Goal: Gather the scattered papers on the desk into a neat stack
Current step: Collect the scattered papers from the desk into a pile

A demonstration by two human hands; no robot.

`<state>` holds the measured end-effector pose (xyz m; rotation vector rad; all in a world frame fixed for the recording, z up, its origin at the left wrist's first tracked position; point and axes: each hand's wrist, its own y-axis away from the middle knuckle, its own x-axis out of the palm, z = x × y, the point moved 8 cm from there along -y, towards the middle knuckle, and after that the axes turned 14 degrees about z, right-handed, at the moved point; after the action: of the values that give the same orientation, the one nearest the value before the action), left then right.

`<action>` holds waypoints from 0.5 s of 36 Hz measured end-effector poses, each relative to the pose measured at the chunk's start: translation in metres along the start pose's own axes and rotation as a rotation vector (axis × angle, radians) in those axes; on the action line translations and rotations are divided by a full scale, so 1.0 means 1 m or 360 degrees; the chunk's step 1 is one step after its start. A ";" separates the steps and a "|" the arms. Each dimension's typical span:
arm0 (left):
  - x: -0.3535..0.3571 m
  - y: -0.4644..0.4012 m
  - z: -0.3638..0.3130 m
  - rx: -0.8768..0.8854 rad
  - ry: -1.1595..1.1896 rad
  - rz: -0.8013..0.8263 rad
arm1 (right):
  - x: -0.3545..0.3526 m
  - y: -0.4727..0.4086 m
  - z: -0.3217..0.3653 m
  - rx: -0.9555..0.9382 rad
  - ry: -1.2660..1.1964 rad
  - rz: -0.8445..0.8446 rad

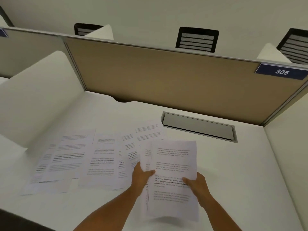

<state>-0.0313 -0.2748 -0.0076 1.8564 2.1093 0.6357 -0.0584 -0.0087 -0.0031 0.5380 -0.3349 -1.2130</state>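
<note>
- Your left hand (141,176) and right hand (197,185) are gripping a few sheets (173,179).
- Other papers (80,157) are lying overlapped on the desk (233,172), left of them.

loose sheets (80,157) left on desk (233,164), held stack (173,177) right

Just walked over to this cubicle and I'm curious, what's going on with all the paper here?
A person is gathering printed sheets at a white desk. Both hands hold a small bundle above the desk: the left hand grips its left edge, the right hand its right edge, thumbs on top. The bundle's sheets are not yet squared up. More loose sheets lie overlapping across the desk to the left, not yet collected.
</note>
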 end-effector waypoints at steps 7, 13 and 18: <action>-0.033 -0.023 -0.002 -0.0034 0.0079 -0.0146 | 0.026 -0.042 0.027 0.0064 0.0096 0.0054; -0.054 -0.045 -0.009 -0.0077 -0.0064 -0.0357 | 0.050 -0.086 0.051 0.0151 0.0236 0.0114; -0.063 -0.064 -0.011 -0.0130 -0.0242 -0.0548 | 0.073 -0.120 0.065 0.0217 0.0355 0.0111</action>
<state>-0.0828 -0.3441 -0.0352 1.4029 2.1917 0.4735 -0.1633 -0.1215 -0.0187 0.7670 -0.2453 -1.0557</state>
